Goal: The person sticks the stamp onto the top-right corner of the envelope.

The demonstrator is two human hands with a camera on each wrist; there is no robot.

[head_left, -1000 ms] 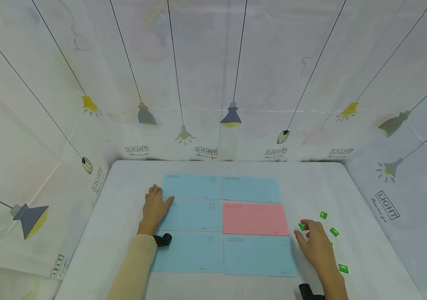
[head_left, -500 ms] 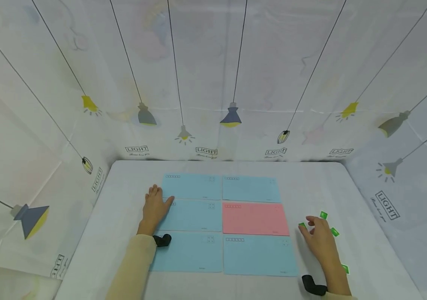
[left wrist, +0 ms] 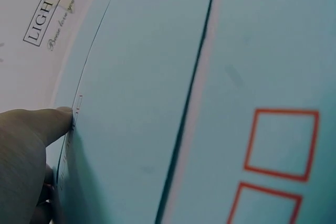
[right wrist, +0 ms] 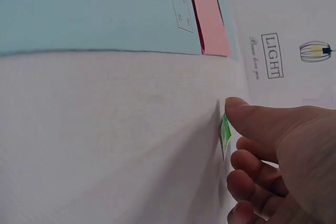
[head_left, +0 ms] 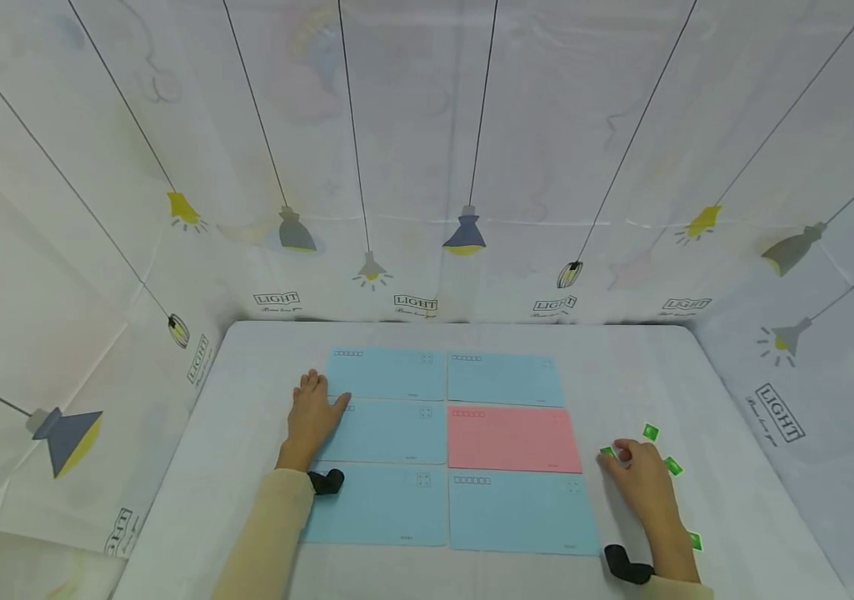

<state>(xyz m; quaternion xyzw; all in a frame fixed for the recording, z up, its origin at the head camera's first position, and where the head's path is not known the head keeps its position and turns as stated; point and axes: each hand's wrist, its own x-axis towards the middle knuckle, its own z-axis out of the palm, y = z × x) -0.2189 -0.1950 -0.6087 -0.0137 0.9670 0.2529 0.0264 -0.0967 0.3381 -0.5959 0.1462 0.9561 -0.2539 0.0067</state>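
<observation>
Several light blue envelopes [head_left: 520, 512] and a pink envelope [head_left: 512, 440] lie flat in two columns on the white table. My left hand [head_left: 312, 421] rests at the left column with fingers spread. Its thumb lies near the seam between the far and middle envelopes, as the left wrist view shows too. Right of the pink envelope, my right hand [head_left: 644, 483] pinches a small green stamp [right wrist: 226, 132] at thumb and fingertips. The stamp tilts up from the table in the right wrist view; its far side is hidden by the fingers.
More green stamps lie on the table right of my right hand: one farther back [head_left: 651, 432], another green stamp [head_left: 672, 466] beside the hand, and a nearer green stamp [head_left: 695, 541] partly behind the forearm. A printed white curtain [head_left: 427, 167] surrounds the table's back and sides.
My right hand has shifted slightly right, and its thumb and fingers have closed in on the green stamp. My left hand and the envelopes have stayed put.
</observation>
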